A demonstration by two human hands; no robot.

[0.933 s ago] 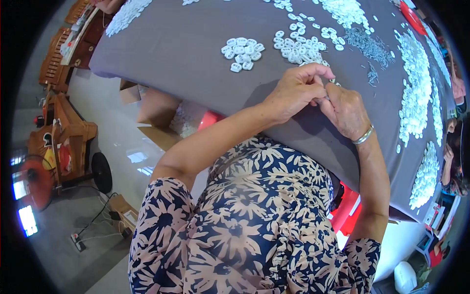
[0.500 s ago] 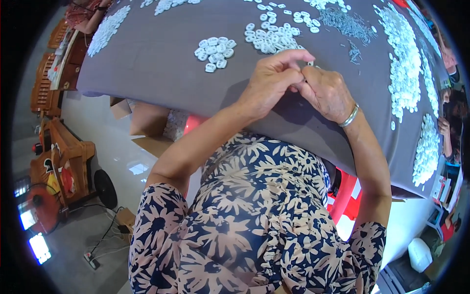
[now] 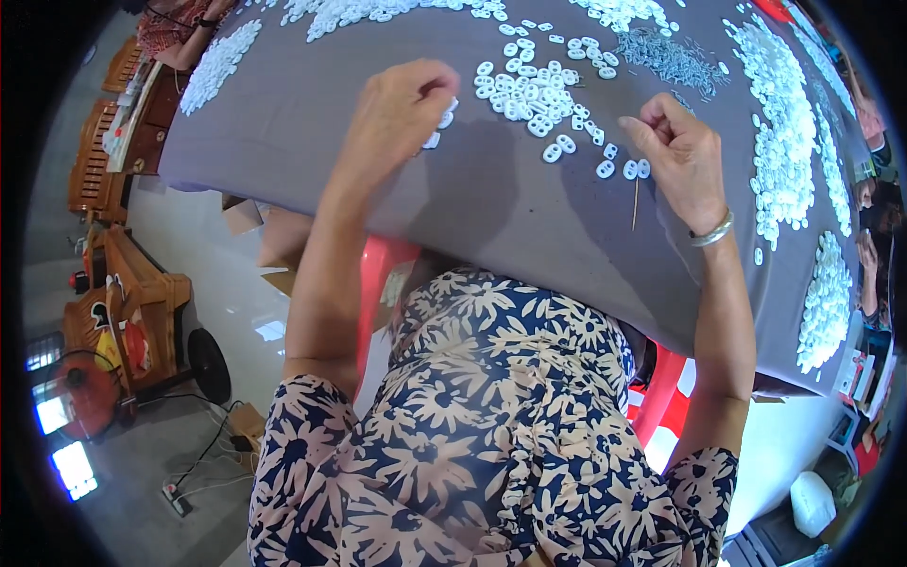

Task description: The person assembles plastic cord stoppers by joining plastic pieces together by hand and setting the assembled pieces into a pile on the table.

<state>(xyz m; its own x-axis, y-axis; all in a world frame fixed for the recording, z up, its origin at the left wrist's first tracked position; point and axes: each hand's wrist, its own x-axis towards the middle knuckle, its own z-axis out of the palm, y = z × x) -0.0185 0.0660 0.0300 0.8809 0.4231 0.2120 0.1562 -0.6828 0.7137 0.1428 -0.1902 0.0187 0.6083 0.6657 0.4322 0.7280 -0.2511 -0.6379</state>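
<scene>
Raised over the left part of the table, my left hand [image 3: 397,113] has its fingers curled in; what they hold, if anything, is hidden. It covers most of a small cluster of white oval two-hole pieces [image 3: 432,141]. On the right, my right hand [image 3: 685,156] is closed with thumb and finger together, and I cannot make out anything between them. Just beside it a thin wooden stick [image 3: 635,205] lies near a pair of white pieces. Between my hands, farther off, is a loose pile of the same white two-hole pieces [image 3: 534,92].
Small grey metal pins [image 3: 669,61] lie heaped beyond my right hand. Large heaps of white pieces [image 3: 779,132] run along the right side, with more at the far left [image 3: 219,66]. The grey-brown tablecloth [image 3: 453,213] reaches the near edge. Another person's arm [image 3: 189,42] shows at upper left.
My hands were together at the table's middle and have parted. The left went left over the small cluster; the right moved right. The wooden stick and nearby pieces now show.
</scene>
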